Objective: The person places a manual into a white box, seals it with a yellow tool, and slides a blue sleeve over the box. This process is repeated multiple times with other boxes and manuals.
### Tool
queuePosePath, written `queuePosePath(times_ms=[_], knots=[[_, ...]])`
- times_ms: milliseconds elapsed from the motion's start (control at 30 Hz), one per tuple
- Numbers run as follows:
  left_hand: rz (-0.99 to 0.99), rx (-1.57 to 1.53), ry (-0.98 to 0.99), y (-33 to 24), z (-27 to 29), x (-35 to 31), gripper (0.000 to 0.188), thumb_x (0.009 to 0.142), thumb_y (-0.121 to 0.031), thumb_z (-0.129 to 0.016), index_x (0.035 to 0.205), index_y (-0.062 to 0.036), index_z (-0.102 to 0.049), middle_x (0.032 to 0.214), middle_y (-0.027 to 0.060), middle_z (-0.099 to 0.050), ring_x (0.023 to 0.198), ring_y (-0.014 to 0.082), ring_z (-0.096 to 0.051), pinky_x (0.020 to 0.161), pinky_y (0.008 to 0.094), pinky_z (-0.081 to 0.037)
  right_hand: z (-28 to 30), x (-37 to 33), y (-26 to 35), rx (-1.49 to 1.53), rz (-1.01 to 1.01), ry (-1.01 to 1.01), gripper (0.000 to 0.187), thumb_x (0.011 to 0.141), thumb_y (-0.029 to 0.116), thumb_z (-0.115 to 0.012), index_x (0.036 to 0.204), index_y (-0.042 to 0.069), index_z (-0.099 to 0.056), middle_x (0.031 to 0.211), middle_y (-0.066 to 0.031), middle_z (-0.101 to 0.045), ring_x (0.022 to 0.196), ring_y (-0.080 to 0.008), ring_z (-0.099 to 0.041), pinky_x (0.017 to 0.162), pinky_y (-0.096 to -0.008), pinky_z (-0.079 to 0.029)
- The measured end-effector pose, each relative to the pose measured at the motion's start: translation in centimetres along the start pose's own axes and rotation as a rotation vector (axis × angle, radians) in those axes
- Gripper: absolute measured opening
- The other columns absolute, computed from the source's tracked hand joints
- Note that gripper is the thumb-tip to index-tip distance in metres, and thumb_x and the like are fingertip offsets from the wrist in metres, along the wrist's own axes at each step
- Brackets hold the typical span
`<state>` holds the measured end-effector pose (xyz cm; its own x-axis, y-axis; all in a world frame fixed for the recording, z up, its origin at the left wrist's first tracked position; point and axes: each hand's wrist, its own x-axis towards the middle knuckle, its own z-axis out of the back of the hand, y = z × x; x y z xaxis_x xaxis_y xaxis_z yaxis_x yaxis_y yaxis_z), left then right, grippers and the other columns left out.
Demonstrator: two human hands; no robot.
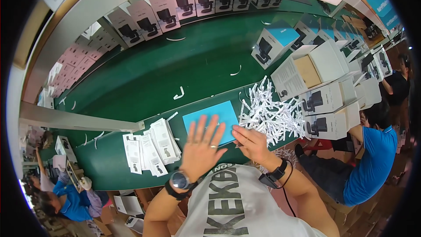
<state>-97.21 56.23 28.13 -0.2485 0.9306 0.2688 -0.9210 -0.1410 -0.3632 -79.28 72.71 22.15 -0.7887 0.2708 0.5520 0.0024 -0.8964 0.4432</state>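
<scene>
A flat blue rectangular card lies on the green bench right in front of me. My left hand is over its lower left part, palm down with fingers spread; whether it presses on the surface or hovers just above I cannot tell. At the card's right edge, my right hand has its thumb and fingers closed on the border. Left of the card is a pile of folded white leaflets. A heap of white strips lies just beyond my right hand.
Open white boxes crowd the right end of the bench, with a closed box behind them. Boxes line the far side. A white post stands at left. People in blue sit at right and lower left.
</scene>
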Motion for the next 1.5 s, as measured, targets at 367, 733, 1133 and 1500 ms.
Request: queuePosePath(times_ms=[367,733,1133,1500], knots=[[-0.073,0.235,0.126,0.8,-3.3,-0.1,0.081,0.089,-0.044,-0.076,0.159,-0.0180,-0.044,0.167,0.0190,-0.033,0.153,0.0445,-0.031,0.121,0.0640,-0.027,-1.3,-0.2,-0.7,0.214,-0.122,-0.078,0.037,0.078,0.010,-0.084,0.115,0.011,-0.078,0.122,-0.0061,-0.076,0.078,-0.0176,-0.075,0.060,-0.0304,-0.057],[-0.085,0.132,0.035,6.1,0.5,8.7,0.084,0.074,-0.056,-0.085,0.145,-0.0186,-0.062,0.139,0.0349,-0.052,0.130,0.0504,-0.047,0.114,0.0622,-0.033,0.5,-3.2,-1.5,0.376,-0.445,-0.310,0.024,0.090,0.010,-0.079,0.113,0.009,-0.078,0.114,-0.0090,-0.078,0.088,-0.0209,-0.076,0.073,-0.0282,-0.059],[-0.050,0.345,0.137,4.1,-11.4,37.6,0.080,0.088,-0.047,-0.076,0.151,-0.0053,-0.048,0.135,0.0277,-0.063,0.127,0.0436,-0.059,0.111,0.0489,-0.045,6.1,-25.8,-2.2,1.106,-1.527,-0.669,0.029,0.106,0.010,-0.060,0.132,0.000,-0.061,0.099,-0.0083,-0.071,0.076,-0.0100,-0.059,0.067,-0.0254,-0.049],[0.004,-0.396,0.075,-9.5,-18.6,35.8,0.035,0.094,-0.029,-0.076,0.095,0.0063,-0.074,0.074,0.0159,-0.074,0.072,0.0256,-0.073,0.070,0.0380,-0.056,10.6,-18.1,-4.9,0.302,-1.185,-0.423,0.050,0.087,0.021,-0.083,0.129,0.003,-0.062,0.102,-0.0064,-0.068,0.090,-0.0169,-0.066,0.081,-0.0295,-0.053]])
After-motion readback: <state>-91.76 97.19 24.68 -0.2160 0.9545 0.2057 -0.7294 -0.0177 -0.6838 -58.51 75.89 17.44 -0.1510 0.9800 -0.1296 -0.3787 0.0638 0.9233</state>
